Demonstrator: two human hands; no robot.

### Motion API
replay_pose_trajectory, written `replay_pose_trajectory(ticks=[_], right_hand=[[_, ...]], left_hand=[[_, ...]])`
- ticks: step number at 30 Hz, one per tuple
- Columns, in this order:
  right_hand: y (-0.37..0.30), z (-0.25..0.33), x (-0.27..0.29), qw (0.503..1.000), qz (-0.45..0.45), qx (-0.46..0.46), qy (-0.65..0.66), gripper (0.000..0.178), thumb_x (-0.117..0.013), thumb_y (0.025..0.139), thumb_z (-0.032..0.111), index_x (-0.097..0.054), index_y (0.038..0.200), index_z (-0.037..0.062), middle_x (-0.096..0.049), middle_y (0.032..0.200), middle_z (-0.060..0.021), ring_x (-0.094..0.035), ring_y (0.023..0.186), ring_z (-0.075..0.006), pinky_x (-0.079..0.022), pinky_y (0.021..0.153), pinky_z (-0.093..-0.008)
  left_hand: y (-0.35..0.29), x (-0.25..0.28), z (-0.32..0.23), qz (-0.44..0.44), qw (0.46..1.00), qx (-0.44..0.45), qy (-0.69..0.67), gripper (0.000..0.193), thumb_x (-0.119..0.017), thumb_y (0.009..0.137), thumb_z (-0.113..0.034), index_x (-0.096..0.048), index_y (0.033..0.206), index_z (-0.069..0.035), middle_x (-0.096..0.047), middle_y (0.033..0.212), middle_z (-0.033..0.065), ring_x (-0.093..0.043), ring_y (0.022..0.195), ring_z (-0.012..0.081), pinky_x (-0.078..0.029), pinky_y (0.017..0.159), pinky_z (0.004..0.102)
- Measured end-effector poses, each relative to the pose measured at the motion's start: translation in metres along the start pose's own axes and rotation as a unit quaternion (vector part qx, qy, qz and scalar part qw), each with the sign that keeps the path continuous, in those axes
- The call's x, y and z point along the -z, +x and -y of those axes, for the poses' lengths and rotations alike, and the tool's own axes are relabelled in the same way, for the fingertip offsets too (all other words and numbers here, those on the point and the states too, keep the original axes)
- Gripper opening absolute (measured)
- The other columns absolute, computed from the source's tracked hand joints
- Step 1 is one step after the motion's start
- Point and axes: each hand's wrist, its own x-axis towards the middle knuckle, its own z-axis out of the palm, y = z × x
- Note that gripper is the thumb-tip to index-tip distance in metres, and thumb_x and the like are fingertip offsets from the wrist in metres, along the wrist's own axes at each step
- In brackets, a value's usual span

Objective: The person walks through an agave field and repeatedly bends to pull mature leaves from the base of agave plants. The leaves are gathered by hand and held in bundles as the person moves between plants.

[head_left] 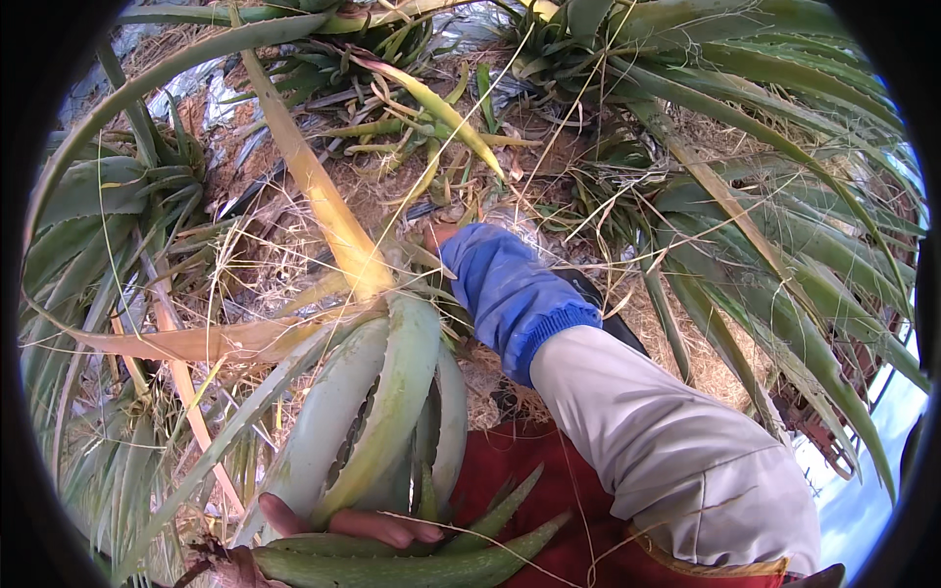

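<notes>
My left hand (372, 527) is at the bottom, its fingers curled round a cut or uprooted young aloe plant (412, 566) with thick green leaves. Brownish, root-like matter (211, 563) shows at that plant's left end. Just above these fingers stands a large grey-green aloe (377, 402) with toothed leaf edges and dried yellow lower leaves (333, 216). My right arm, in a blue sleeve cover (510, 294), reaches forward to the ground. Only a sliver of my right hand (438, 237) shows beyond the cuff, low among dry stalks near small yellow-green aloe shoots (431, 113); its fingers are hidden.
Big spiny aloes crowd the right side (774, 245) and the left side (88, 225). Dry straw and thin stalks cover the brown soil (274, 216). Red cloth (549, 470) hangs below my right arm. Sky shows at the lower right.
</notes>
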Motion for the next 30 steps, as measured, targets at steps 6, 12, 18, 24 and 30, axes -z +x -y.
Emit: replay_pose_trajectory(ticks=[6, 12, 18, 24, 30], right_hand=[[-0.015, 0.007, -0.008, 1.000, -0.015, -0.006, 0.025, 0.064, -0.069, 0.070, 0.034, -0.057, 0.127, 0.0073, -0.068, 0.106, -0.0195, -0.065, 0.102, -0.0338, -0.051, 0.086, -0.0438], [-0.095, 0.031, -0.040, 0.989, -0.004, -0.046, 0.139, 0.071, -0.072, 0.068, 0.036, -0.055, 0.131, 0.0081, -0.069, 0.106, -0.0193, -0.066, 0.102, -0.0329, -0.052, 0.086, -0.0433], [-0.248, 0.012, -0.072, 0.835, -0.310, 0.169, 0.421, 0.072, -0.070, 0.071, 0.013, -0.046, 0.139, 0.0140, -0.053, 0.128, -0.0121, -0.050, 0.121, -0.0230, -0.037, 0.104, -0.0319], [-0.354, 0.063, 0.064, 0.755, -0.284, 0.202, 0.556, 0.074, -0.070, 0.075, 0.007, -0.043, 0.144, 0.0131, -0.053, 0.130, -0.0037, -0.048, 0.118, -0.0176, -0.037, 0.103, -0.0302], [-0.356, 0.039, 0.111, 0.793, -0.425, 0.148, 0.411, 0.086, -0.076, 0.073, 0.015, -0.033, 0.146, 0.0043, -0.052, 0.132, -0.0141, -0.050, 0.121, -0.0225, -0.040, 0.104, -0.0331]], left_hand=[[-0.009, 0.002, 0.005, 0.018, 1.000, -0.006, 0.006, 0.074, -0.040, 0.080, -0.033, -0.030, 0.144, 0.002, -0.054, 0.116, 0.0240, -0.059, 0.099, 0.0420, -0.054, 0.084, 0.0579], [-0.020, 0.005, 0.009, 0.014, 1.000, -0.001, -0.004, 0.079, -0.053, 0.073, -0.027, -0.031, 0.143, 0.003, -0.053, 0.121, 0.0230, -0.058, 0.105, 0.0410, -0.054, 0.088, 0.0560], [-0.016, -0.004, 0.006, 0.084, 0.994, 0.025, -0.066, 0.087, -0.066, 0.067, -0.021, -0.032, 0.143, 0.004, -0.051, 0.126, 0.0220, -0.057, 0.111, 0.0400, -0.054, 0.091, 0.0540], [0.004, -0.037, 0.002, 0.210, 0.966, 0.086, -0.124, 0.097, -0.079, 0.060, -0.015, -0.033, 0.143, 0.004, -0.050, 0.132, 0.0210, -0.056, 0.117, 0.0390, -0.053, 0.095, 0.0521], [-0.003, -0.088, -0.008, 0.194, 0.974, 0.080, 0.089, 0.114, -0.089, 0.056, -0.034, -0.030, 0.146, 0.004, -0.048, 0.138, 0.0178, -0.047, 0.129, 0.0278, -0.036, 0.108, 0.0413]])
